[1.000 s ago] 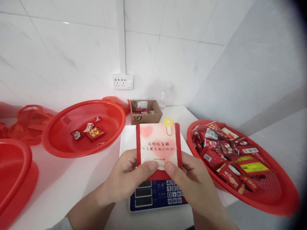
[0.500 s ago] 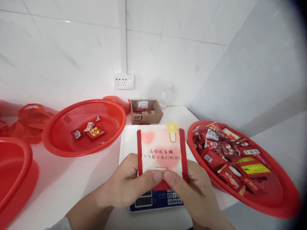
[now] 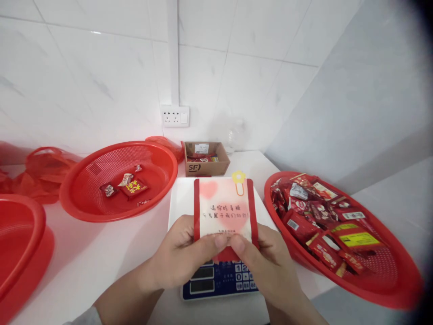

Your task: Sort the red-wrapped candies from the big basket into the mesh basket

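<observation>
Both hands grip a cream card (image 3: 219,198) with pink hearts, handwritten-style Chinese characters and a red backing. My left hand (image 3: 181,259) pinches its lower left, thumb in front and fingers hidden behind. At the lower right, my right hand (image 3: 275,264) holds it the same way, with the thumb tips close together near the bottom edge. A yellow flower-shaped paper clip (image 3: 238,178) sits on the card's top edge, right of centre. Directly below and behind the card stands a digital scale (image 3: 218,282) with a white pan and blue keypad, partly covered by my hands.
Right, a red basket (image 3: 402,275) holds many wrapped sweets. Another red basket (image 3: 79,198) at left has several packets inside. A cardboard box (image 3: 214,168) with packets stands by the wall. A third red basket (image 3: 35,221) and red plastic bags (image 3: 47,174) lie far left.
The card has shifted slightly left and its right side has turned a little, with my right hand following. More of the scale's keypad shows below. Both hands keep their grip.
</observation>
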Motion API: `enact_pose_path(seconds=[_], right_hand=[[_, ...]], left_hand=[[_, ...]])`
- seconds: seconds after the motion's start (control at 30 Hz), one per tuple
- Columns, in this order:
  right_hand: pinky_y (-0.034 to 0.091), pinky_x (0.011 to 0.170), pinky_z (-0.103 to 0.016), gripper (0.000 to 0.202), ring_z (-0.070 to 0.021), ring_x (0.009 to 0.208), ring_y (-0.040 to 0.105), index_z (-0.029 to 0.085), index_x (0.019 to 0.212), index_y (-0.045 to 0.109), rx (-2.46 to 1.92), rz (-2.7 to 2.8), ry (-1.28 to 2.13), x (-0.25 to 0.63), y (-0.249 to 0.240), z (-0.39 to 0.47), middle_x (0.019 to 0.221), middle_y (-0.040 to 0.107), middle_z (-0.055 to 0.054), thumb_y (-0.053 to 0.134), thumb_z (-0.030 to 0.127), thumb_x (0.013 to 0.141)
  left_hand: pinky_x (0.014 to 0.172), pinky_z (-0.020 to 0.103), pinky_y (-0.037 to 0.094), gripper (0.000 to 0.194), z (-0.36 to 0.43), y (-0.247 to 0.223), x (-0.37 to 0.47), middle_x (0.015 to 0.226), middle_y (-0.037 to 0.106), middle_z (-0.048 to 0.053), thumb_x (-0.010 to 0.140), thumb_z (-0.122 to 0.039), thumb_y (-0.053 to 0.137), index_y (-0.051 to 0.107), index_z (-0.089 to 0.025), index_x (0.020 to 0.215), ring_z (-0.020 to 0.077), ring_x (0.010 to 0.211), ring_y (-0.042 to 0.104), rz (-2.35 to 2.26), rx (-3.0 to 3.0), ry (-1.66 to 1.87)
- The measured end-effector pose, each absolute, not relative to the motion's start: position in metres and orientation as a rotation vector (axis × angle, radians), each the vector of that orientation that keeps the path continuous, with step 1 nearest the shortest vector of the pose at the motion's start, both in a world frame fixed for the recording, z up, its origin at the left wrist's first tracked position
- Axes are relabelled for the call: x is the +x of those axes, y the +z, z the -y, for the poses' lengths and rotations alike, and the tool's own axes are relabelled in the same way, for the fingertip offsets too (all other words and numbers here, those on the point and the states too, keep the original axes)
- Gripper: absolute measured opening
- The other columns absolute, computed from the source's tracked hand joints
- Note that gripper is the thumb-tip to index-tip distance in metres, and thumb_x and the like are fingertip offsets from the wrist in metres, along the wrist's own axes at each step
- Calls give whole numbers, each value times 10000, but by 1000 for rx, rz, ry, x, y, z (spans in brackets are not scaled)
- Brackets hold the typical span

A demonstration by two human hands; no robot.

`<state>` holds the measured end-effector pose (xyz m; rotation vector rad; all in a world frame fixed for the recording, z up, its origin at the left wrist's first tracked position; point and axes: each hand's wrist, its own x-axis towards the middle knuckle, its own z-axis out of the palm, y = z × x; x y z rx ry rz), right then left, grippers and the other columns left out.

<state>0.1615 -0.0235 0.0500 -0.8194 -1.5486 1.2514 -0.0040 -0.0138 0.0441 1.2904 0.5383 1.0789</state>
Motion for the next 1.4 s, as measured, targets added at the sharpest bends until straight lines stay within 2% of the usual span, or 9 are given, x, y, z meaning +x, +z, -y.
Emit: enact_pose_path(seconds=[0.13, 0.23, 0.57, 0.77, 0.9, 1.07, 1.2, 1.3, 1.4], right_hand=[[621, 711, -353, 354, -240, 762, 753, 282, 1145, 802, -804, 1477, 1338, 167, 50, 24, 865, 809, -68, 591, 503, 966], [563, 556, -266, 317, -214, 715, 728, 280, 1099, 815, -856, 1511, 1262, 170, 51, 25, 800, 789, -58, 581, 458, 979], [502, 515, -265, 309, -124, 438, 425, 241, 834, 791, -952, 1707, 843, 167, 54, 24, 524, 529, 32, 532, 320, 983], [527, 557, -279, 327, -166, 535, 568, 231, 846, 784, -937, 1737, 778, 166, 50, 22, 549, 568, 12, 496, 284, 992], [512, 553, -273, 346, -176, 562, 595, 229, 793, 762, -976, 1714, 764, 164, 50, 22, 537, 553, 11, 495, 319, 993], [523, 600, -291, 305, -187, 599, 620, 228, 788, 767, -1094, 1724, 584, 164, 44, 22, 642, 675, -25, 552, 330, 979], [563, 618, -295, 232, -204, 691, 694, 279, 1078, 799, -1044, 1645, 379, 172, 33, 18, 817, 764, -36, 625, 195, 949], [608, 690, -309, 427, -213, 818, 726, 360, 1232, 749, -973, 1629, 175, 180, 28, 15, 1001, 767, -39, 635, 92, 920], [619, 809, -343, 545, -220, 965, 719, 420, 1272, 711, -937, 1646, 91, 186, 27, 13, 1104, 727, -31, 598, 29, 910]], left_hand=[[847, 329, 579, 243, 12, 36, -3, 845, 771, 48, 935, -399, 670, 812, -202, 955, 181, 750, 690, -528, 1199, 1117], [870, 338, 583, 262, 12, 33, -2, 889, 784, 63, 926, -414, 680, 814, -199, 996, 191, 772, 704, -529, 1163, 1123], [865, 342, 595, 250, 13, 47, -1, 1014, 812, 68, 938, -357, 680, 796, -264, 1139, 235, 927, 743, -499, 1272, 1127], [924, 328, 575, 244, 13, 45, 0, 1090, 803, 59, 951, -324, 667, 789, -267, 1154, 215, 966, 736, -506, 1260, 1141], [820, 310, 589, 232, 13, 46, -1, 1017, 804, 73, 955, -343, 660, 799, -220, 1093, 209, 872, 731, -560, 1301, 1129], [777, 296, 571, 198, 5, 40, -1, 981, 766, 61, 965, -361, 645, 732, -224, 1078, 193, 852, 693, -621, 1304, 1355], [845, 271, 525, 272, -2, 31, -3, 1093, 669, 29, 910, -388, 718, 641, -288, 1150, 175, 950, 624, -748, 1216, 1798], [821, 249, 492, 337, 0, 30, -5, 885, 652, -13, 913, -517, 674, 637, -300, 1168, 151, 809, 586, -773, 1177, 1886], [697, 254, 498, 434, 7, 36, -7, 665, 648, -33, 948, -615, 550, 637, -275, 1203, 143, 620, 579, -711, 1203, 1625]])
